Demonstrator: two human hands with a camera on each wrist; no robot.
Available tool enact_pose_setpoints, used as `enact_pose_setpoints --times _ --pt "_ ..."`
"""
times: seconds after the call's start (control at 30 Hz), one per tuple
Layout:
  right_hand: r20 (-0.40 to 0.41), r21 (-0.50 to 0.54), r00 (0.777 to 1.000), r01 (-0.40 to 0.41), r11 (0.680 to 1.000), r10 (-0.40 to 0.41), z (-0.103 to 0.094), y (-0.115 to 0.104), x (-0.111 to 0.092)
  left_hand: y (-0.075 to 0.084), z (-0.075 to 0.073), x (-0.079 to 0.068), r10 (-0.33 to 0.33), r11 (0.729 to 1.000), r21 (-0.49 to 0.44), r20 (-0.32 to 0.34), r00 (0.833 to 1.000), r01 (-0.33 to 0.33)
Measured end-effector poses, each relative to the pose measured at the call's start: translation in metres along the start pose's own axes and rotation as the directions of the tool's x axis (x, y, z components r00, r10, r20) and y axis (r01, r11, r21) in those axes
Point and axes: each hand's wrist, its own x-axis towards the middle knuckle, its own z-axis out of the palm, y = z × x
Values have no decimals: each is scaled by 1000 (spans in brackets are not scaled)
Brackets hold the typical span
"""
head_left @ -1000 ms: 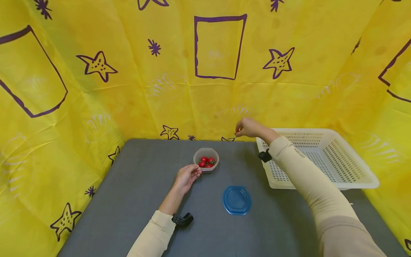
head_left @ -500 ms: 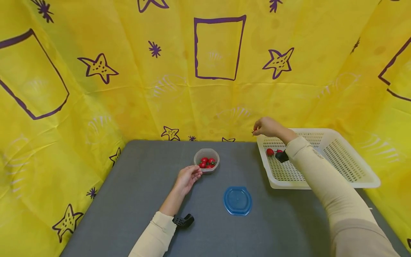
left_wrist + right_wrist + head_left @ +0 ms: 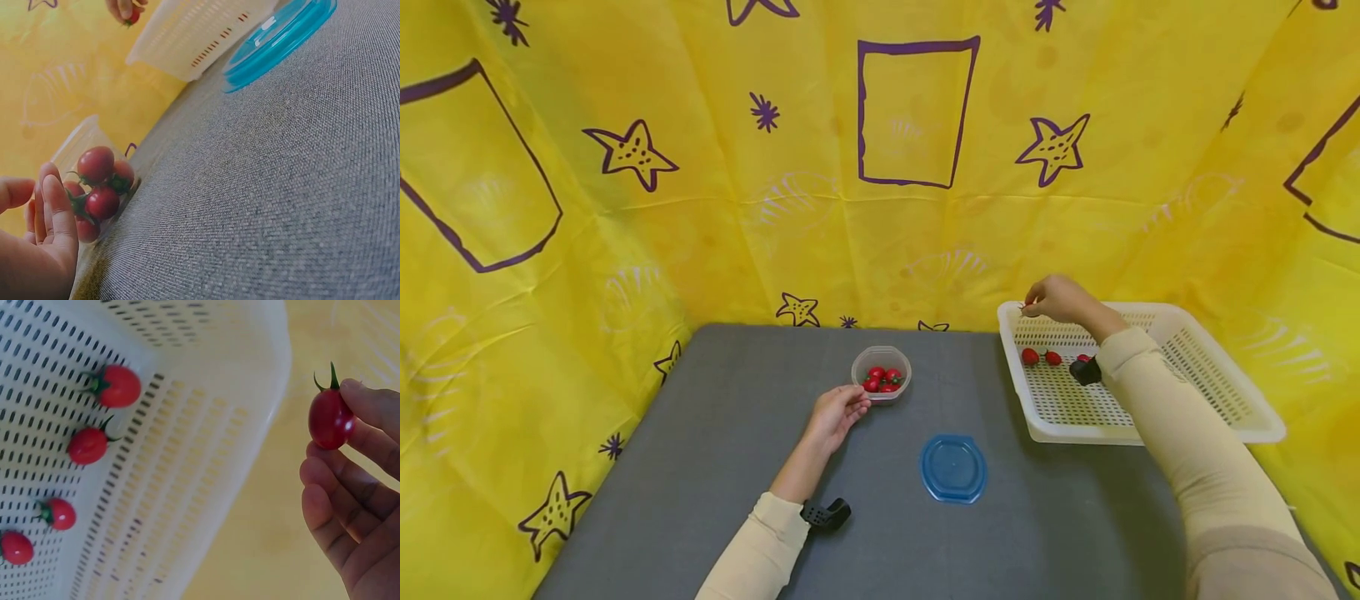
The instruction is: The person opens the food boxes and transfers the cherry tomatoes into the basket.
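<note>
My right hand pinches a cherry tomato with a green stem between thumb and fingers, over the far left side of the white plastic basket. Inside that basket lie several loose cherry tomatoes with green stems, in a row near one wall. My left hand holds the near-left rim of a small clear plastic container, thumb at the rim and fingers along the outer wall. More red cherry tomatoes are in this container, seen through its side in the left wrist view.
A blue lid lies flat on the grey tabletop, between the container and the basket. Behind the table hangs a yellow cloth with purple drawings, close to the basket's far rim.
My right hand has moved right, from left of the basket to over its far left side, still holding a cherry tomato. Tomatoes its forearm covered now show. My left hand stays at the container.
</note>
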Motion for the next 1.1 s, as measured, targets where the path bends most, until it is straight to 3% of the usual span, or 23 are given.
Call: enact_pose_setpoints --times 0.57,1.1 --pt "10 32 988 -156 987 156 6 40 -22 1 -1 -1 -4 1000 1 -7 1000 4" --pt "23 25 979 -202 979 202 17 59 -31 2 0 -4 3 1000 -13 -12 1000 -3"
